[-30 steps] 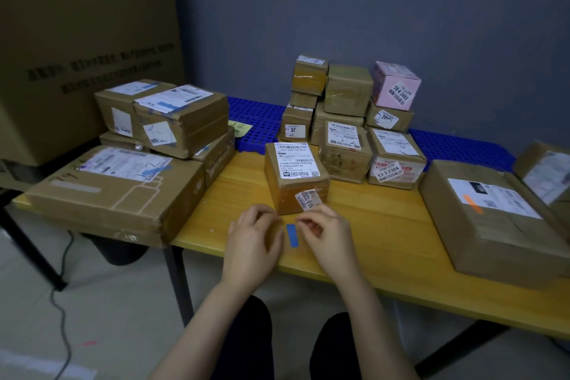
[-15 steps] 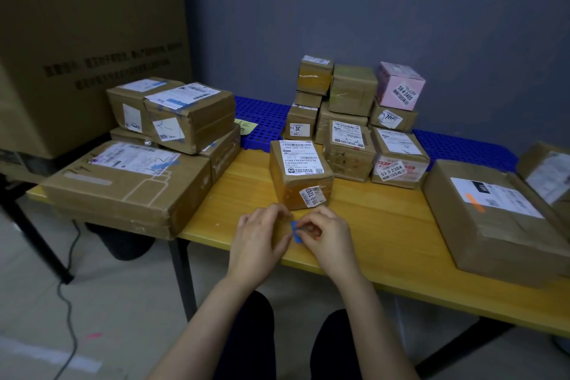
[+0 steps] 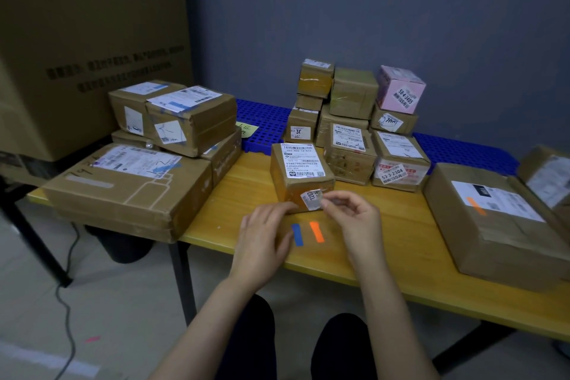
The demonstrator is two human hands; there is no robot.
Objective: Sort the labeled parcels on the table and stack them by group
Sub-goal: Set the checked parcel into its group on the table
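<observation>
Two hands work at the near edge of the yellow table. Our left hand lies with fingers nearly straight, the tips pressing down just beside a blue strip. An orange strip lies next to it, both seemingly on a clear sheet, though we cannot tell that for sure. Our right hand is curled, thumb and forefinger pinching the right edge of a small white label. That label sits on the front face of the small brown parcel, which stands on the table just beyond our hands and has a printed shipping label on top.

We judge this parcel light and stiff: taped cardboard that should keep its shape under a squeeze. The glossy tape may be slippery, so we would take it by its two side faces with one hand, not by the labels.

Behind it a cluster of small parcels is stacked, with a pink box on top, partly on a blue perforated mat. To the left, smaller cartons rest on a large flat carton. To the right lies a big parcel that carries its own orange strip
</observation>
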